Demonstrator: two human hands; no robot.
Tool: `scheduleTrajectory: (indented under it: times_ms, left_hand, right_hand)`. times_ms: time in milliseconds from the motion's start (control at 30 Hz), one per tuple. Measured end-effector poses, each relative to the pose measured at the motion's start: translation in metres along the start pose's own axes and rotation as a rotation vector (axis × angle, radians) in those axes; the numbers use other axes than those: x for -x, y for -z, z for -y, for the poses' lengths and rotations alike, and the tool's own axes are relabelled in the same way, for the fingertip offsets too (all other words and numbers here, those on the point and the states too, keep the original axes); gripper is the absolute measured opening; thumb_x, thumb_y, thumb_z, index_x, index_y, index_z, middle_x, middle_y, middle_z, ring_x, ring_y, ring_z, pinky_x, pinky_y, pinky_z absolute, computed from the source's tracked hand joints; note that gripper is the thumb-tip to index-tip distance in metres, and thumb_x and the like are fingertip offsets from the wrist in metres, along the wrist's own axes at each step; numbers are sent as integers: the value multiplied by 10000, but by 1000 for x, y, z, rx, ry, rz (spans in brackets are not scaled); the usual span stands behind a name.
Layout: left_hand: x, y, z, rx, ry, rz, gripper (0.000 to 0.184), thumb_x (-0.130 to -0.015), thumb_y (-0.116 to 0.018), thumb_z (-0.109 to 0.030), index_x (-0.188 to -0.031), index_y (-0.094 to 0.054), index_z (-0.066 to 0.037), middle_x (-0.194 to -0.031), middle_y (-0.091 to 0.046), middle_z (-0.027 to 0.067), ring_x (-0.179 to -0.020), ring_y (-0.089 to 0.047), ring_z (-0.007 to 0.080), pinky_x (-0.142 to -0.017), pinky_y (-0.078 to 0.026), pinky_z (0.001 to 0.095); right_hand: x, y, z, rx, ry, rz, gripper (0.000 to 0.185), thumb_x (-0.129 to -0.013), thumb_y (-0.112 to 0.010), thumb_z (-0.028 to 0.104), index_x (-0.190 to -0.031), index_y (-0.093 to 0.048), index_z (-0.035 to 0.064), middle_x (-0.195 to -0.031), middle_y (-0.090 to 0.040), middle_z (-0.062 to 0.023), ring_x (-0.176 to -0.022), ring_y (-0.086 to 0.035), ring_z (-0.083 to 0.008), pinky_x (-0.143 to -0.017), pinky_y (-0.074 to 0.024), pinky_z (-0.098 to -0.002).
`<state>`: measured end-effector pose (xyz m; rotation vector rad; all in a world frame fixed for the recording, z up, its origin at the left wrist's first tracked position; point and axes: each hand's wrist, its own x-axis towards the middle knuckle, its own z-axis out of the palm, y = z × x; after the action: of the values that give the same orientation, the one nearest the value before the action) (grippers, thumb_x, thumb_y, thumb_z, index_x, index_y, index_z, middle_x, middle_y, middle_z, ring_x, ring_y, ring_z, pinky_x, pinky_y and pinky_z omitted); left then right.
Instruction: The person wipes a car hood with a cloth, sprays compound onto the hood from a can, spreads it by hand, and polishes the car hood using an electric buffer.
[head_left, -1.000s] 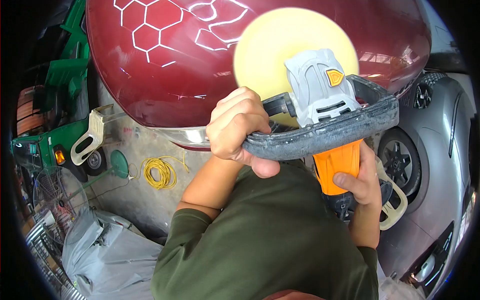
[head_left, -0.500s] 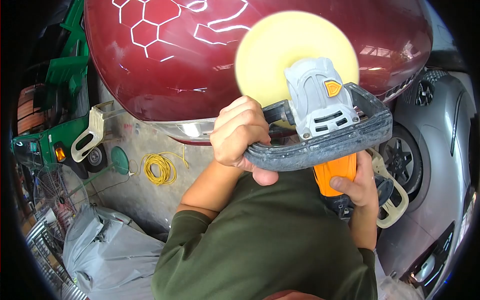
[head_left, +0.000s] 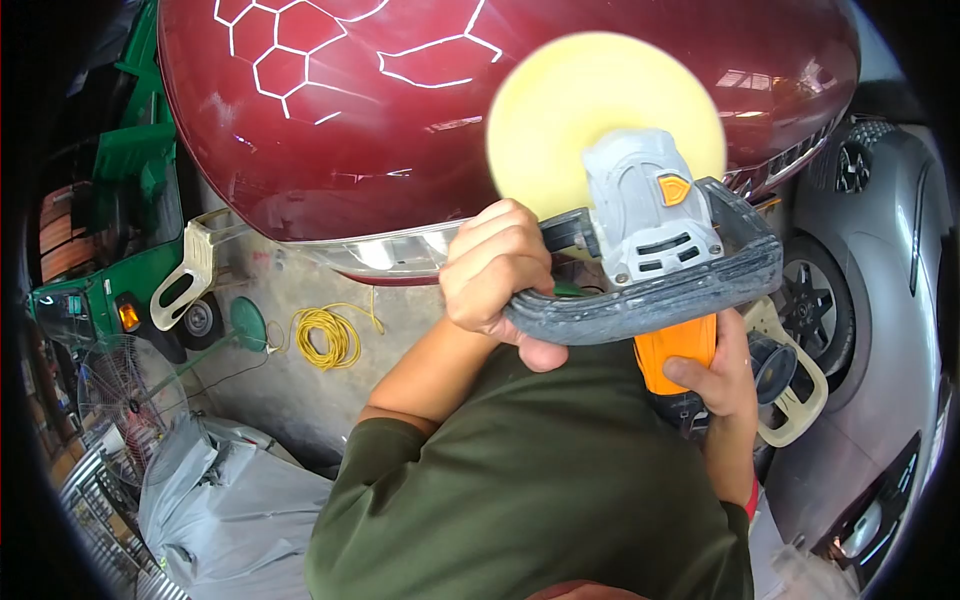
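A car polisher (head_left: 655, 205) with a grey head and an orange body is in both my hands. My left hand (head_left: 498, 285) is closed round the left end of its black loop handle (head_left: 650, 300). Lower down, my right hand (head_left: 722, 370) wraps the orange body, thumb on top. The round yellow foam pad (head_left: 560, 120) has a smeared rim, as if spinning. It lies over the front of a dark red car hood (head_left: 330, 150); whether it touches the paint I cannot tell. White honeycomb lines (head_left: 280, 50) cross the hood, and a pale haze shows on the paint.
A coiled yellow cord (head_left: 328, 338) lies on the concrete floor. At left are a standing fan (head_left: 130, 405), a green vehicle (head_left: 95, 285) and a grey cover (head_left: 235, 515). A silver car (head_left: 880, 300) stands close on the right, with a beige plastic piece (head_left: 800, 400) beside its wheel.
The polisher and both hands have shifted a little to the right across the hood, and slightly down in view. The grip of each hand is the same.
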<state>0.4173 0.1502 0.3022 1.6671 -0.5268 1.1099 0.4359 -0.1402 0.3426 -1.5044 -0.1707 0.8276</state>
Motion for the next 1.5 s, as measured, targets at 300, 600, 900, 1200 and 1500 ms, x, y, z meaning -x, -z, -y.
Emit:
scheduleTrajectory:
  times_ms: [300, 600, 900, 1200, 1500]
  left_hand:
    - [-7, -27, 0, 69, 67, 108, 696, -811, -810, -652, -639, -512, -47, -573, -471, 59, -465, -485, 228, -465, -356, 323]
    - [-8, 43, -42, -2, 258, 202, 704, -843, -806, -617, -628, -490, -25, -568, -479, 58, -464, -496, 226, -461, -363, 335]
    - [26, 107, -108, -137, 418, 127, 727, -988, -636, -625, -647, -459, -8, -573, -480, 69, -472, -478, 235, -477, -372, 354]
    - [1, 101, -95, -167, 592, 186, 859, -889, -549, -868, -620, -399, -66, -518, -500, 51, -440, -501, 166, -435, -373, 282]
    - [-69, 36, -32, 75, 632, 446, 715, -749, -855, -654, -679, -511, -31, -612, -555, 27, -519, -513, 116, -501, -373, 255]
  right_hand:
    - [21, 9, -19, -81, 13, -93, 887, -764, -888, 363, -1432, -502, -75, -1292, -662, -144, -1202, -637, -229, -1048, -480, -375]
    - [-5, -33, -14, -186, -50, 141, 942, -773, -880, 284, -1515, -431, -82, -1366, -624, -138, -1269, -597, -212, -1094, -452, -364]
    - [-40, -71, -18, 103, 82, 432, 962, -766, -893, 379, -1518, -465, -43, -1294, -704, -209, -1215, -683, -298, -1063, -491, -391]
    - [-32, -74, -19, 11, 103, 269, 948, -787, -903, 422, -1488, -487, -63, -1314, -692, -217, -1243, -669, -286, -1074, -489, -393]
    - [-13, -54, -48, -437, 149, -53, 894, -801, -896, 355, -1471, -484, -70, -1326, -645, -178, -1242, -620, -246, -1080, -464, -374]
